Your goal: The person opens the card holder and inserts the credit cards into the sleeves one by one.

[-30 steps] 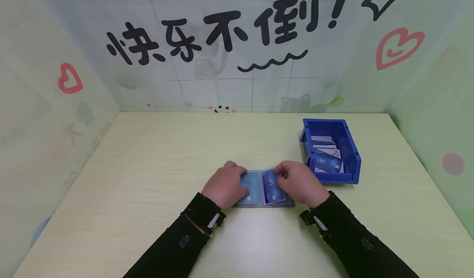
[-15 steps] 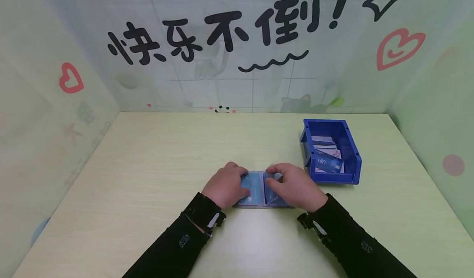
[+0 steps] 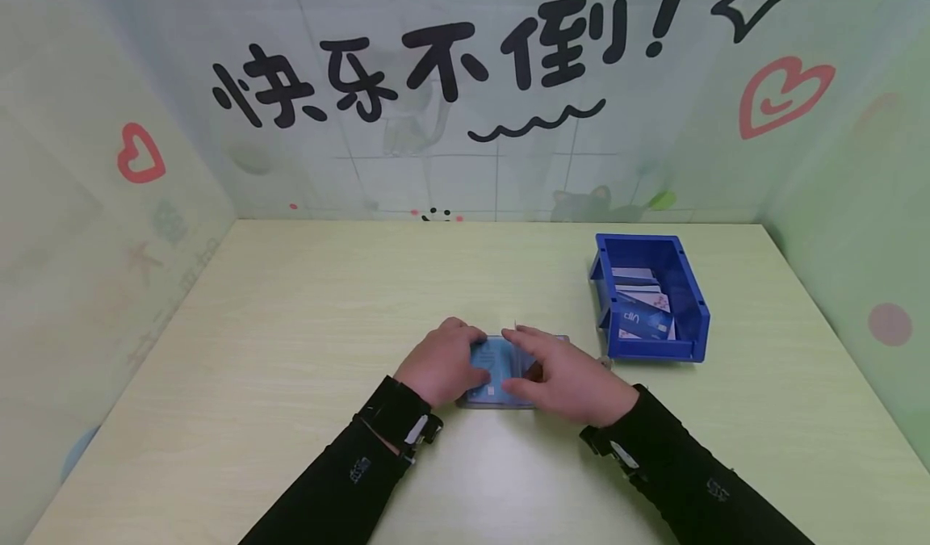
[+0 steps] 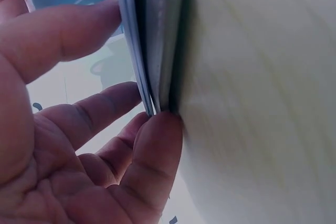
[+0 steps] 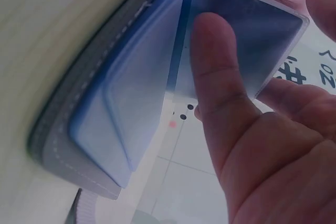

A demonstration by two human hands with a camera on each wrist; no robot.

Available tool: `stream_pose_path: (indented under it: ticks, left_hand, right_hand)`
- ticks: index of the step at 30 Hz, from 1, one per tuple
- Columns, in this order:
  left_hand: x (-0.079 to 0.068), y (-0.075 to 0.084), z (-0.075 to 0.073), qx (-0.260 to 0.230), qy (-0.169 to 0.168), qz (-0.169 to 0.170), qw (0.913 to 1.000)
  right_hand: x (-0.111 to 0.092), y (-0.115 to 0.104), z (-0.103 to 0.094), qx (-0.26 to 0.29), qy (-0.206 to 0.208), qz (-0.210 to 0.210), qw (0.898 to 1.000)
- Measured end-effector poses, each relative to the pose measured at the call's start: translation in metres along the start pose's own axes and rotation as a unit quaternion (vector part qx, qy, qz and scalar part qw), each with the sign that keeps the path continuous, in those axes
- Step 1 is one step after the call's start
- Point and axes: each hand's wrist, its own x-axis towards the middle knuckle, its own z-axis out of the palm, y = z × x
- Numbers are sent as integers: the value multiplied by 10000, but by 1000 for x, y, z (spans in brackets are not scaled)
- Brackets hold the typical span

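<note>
A card holder with clear plastic sleeves lies spread on the table, light-blue cards showing on its left side. My left hand grips that side, its thumb over the sleeves and its fingers along the edge of the cover. With my right hand I pinch a raised clear sleeve, thumb on the near face and a finger behind it. That sleeve stands up from the fold, and a dark blue panel shows through it. Below it, another sleeve rests on the grey stitched cover.
A blue plastic bin stands on the right of the table, with several cards inside. Pale table surface surrounds the card holder. A printed cloth backdrop rises at the back and sides.
My right hand has moved left across the card holder, lifting and turning a sleeve from the right side towards the fold. My left hand has stayed in place.
</note>
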Motion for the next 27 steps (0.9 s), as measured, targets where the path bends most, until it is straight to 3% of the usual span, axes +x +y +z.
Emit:
stream_pose_path:
  ticks: [7,27]
  left_hand:
    - [0,-2,1,-25,22,53,10000]
    - [0,-3,-1,-185,47,101,9998]
  right_hand:
    - [-1,0,3,-335,-82,-80,9994]
    - [-2,-2,7,-638,-629,-56,9960]
